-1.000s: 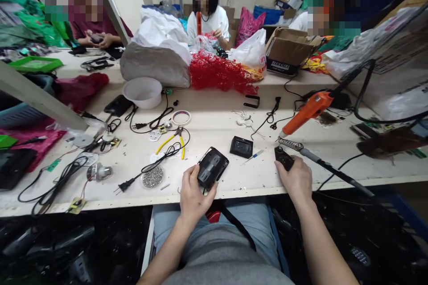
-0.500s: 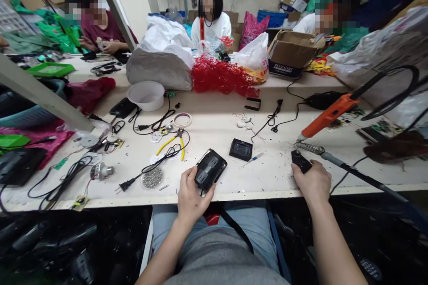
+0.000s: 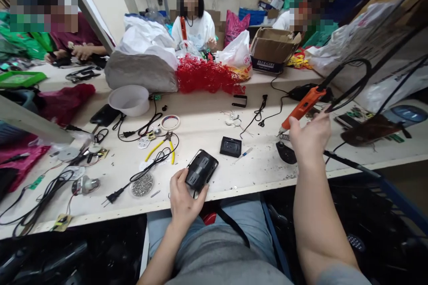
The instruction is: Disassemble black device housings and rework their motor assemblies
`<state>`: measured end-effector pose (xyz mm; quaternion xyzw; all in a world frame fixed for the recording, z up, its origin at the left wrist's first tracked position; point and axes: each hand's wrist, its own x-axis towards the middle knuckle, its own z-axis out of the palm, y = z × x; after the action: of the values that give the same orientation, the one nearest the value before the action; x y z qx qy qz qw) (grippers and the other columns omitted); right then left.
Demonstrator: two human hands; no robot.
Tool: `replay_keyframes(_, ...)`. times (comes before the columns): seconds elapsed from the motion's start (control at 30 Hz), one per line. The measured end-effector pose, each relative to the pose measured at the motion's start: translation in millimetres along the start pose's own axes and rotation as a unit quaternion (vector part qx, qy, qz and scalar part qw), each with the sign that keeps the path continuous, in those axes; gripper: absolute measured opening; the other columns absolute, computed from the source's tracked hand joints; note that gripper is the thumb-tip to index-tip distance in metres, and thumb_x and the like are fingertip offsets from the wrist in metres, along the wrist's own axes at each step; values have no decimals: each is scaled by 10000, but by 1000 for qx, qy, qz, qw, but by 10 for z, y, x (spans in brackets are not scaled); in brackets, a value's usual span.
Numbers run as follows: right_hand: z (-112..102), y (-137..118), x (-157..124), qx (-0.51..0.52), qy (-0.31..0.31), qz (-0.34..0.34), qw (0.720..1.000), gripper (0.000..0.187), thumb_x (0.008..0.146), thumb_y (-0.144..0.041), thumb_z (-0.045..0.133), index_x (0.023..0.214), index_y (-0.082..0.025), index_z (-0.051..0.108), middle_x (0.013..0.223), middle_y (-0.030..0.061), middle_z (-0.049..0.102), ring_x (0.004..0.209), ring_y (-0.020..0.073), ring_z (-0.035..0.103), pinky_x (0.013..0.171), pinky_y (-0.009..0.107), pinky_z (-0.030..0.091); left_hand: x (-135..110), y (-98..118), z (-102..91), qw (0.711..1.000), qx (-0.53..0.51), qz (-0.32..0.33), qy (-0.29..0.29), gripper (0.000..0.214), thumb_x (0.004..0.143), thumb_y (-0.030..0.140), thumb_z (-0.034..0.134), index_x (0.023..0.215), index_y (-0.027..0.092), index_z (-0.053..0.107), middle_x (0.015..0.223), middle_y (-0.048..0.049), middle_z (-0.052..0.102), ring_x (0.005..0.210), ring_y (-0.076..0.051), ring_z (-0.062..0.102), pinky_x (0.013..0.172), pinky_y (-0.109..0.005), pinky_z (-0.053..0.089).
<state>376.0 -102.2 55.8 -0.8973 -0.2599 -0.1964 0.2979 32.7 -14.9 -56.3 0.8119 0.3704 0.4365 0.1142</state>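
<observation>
My left hand (image 3: pixel 187 200) grips a black plastic casing (image 3: pixel 202 170) with slotted openings, at the table's front edge. My right hand (image 3: pixel 310 136) is raised beside an orange electric screwdriver (image 3: pixel 303 106) hanging from a black cable. Thumb and fingers look spread along its lower side; whether they touch it is unclear. Below that hand lies a small black part (image 3: pixel 286 153), close to a metal coil spring (image 3: pixel 284 137). Between the hands sit a black rectangular shell (image 3: pixel 230 146) and a small blue-handled screwdriver (image 3: pixel 243 155).
Yellow-handled pliers (image 3: pixel 161 148), a dish of screws (image 3: pixel 142 184), a tape roll (image 3: pixel 170 122) and a black power cord (image 3: pixel 130 183) lie leftward. A white bowl (image 3: pixel 129 100) stands behind. Several co-workers sit across, beyond red netting (image 3: pixel 207 75) and a cardboard box (image 3: pixel 274 49).
My right hand has let go of the small black part and moved up to the orange electric screwdriver. The left hand still holds the casing. The view has turned slightly right.
</observation>
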Motion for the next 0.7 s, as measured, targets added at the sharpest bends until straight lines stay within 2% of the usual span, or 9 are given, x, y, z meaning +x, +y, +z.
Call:
replay_keyframes(0.1, 53, -94, 324, -5, -25, 102, 994, 817, 796, -319, 692, 1438, 17, 315, 1241, 302, 583, 1155, 427, 578, 992, 552, 430, 65, 219, -99, 999, 32, 14, 42, 742, 825, 495, 705, 1403, 123, 425, 1275, -213, 517, 1211, -363, 522, 996, -544, 461)
replay_keyframes(0.17, 61, -129, 403, -16, -39, 122, 992, 696, 798, -338, 712, 1350, -11, 441, 1139, 259, 641, 1073, 401, 621, 956, 515, 454, 105, 523, -41, 997, 11, 62, 48, 673, 836, 407, 711, 1389, 130, 448, 1255, -203, 550, 1201, -346, 532, 1003, -516, 456)
replay_keyframes(0.27, 27, -154, 410, -50, -52, 120, 990, 510, 820, -397, 701, 1168, -41, 589, 1048, 235, 670, 1022, 388, 639, 927, 494, 464, 196, 1114, 378, 960, -122, 215, -129, 408, 895, 368, 618, 1241, 157, 568, 1107, -134, 646, 1031, -265, 613, 900, -406, 514)
replay_keyframes(0.33, -10, -171, 399, -78, -70, 111, 988, 473, 834, -416, 692, 1111, -39, 626, 1038, 244, 676, 1015, 389, 648, 916, 486, 472, 292, 1480, 818, 922, -128, 245, -270, 396, 904, 416, 600, 1189, 142, 610, 1120, -139, 668, 1036, -276, 618, 892, -413, 522)
replay_keyframes(0.4, -43, -193, 395, -106, -84, 98, 986, 487, 848, -423, 688, 1115, -19, 633, 1040, 258, 678, 1013, 386, 658, 900, 467, 481, 397, 1753, 1256, 898, -93, 245, -352, 498, 916, 430, 583, 1281, 92, 574, 1346, -192, 595, 1207, -320, 558, 1006, -485, 481)
replay_keyframes(0.47, -58, -208, 399, -122, -90, 88, 985, 501, 858, -416, 687, 1113, 12, 633, 1026, 282, 678, 1005, 392, 665, 878, 449, 484, 477, 1919, 1592, 874, -71, 251, -409, 577, 935, 441, 554, 1390, 90, 501, 1494, -180, 493, 1369, -350, 433, 1104, -560, 397)
replay_keyframes(0.53, -46, -199, 415, -124, -91, 82, 985, 500, 860, -392, 690, 1093, 47, 631, 1005, 315, 672, 987, 412, 667, 852, 450, 475, 507, 2000, 1796, 852, -54, 254, -454, 588, 949, 420, 531, 1408, 56, 484, 1509, -186, 479, 1412, -360, 383, 1153, -600, 328)
replay_keyframes(0.63, 42, -123, 464, -113, -85, 72, 987, 531, 845, -346, 702, 1107, 102, 594, 1006, 373, 645, 973, 452, 654, 825, 483, 451, 464, 2035, 1933, 842, -50, 250, -475, 578, 937, 357, 535, 1378, -17, 501, 1464, -239, 508, 1423, -371, 371, 1184, -585, 286)
replay_keyframes(0.7, 143, -61, 507, -81, -75, 8, 994, 545, 867, -346, 670, 1123, 122, 556, 988, 388, 629, 963, 446, 645, 810, 493, 439, 415, 2032, 1986, 844, -60, 247, -472, 585, 927, 328, 527, 1378, -44, 494, 1451, -262, 510, 1430, -382, 360, 1189, -578, 279)
